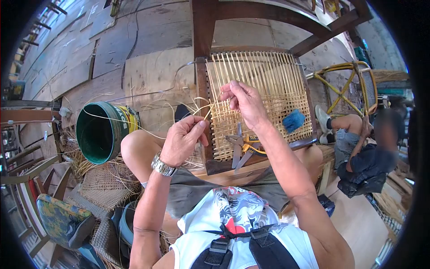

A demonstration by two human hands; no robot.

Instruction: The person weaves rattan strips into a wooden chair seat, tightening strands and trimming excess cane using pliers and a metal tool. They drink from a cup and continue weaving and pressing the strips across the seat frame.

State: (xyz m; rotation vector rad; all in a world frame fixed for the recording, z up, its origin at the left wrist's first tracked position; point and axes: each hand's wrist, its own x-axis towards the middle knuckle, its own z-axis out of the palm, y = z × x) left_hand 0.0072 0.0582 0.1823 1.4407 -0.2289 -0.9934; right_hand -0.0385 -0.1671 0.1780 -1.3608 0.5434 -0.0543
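A chair frame [202,103] of dark wood lies before me, its seat strung with pale cane strips [251,67] and woven into a lattice in the nearer part. My left hand [182,136], with a metal watch on the wrist, pinches a cane strand at the frame's left side. My right hand [245,102] is above the weave and pinches the same strand, which runs between the two hands. Yellow-handled pliers [247,144] and metal blades [237,152] lie on the near part of the weave. A blue tuft [294,121] rests at its right.
A green bucket [95,133] stands at the left, with loose cane around it. Another person [371,152] sits at the right beside a yellow cane frame [342,89]. A camouflage-patterned item [60,217] lies at the lower left. Wooden boards [156,67] cover the floor.
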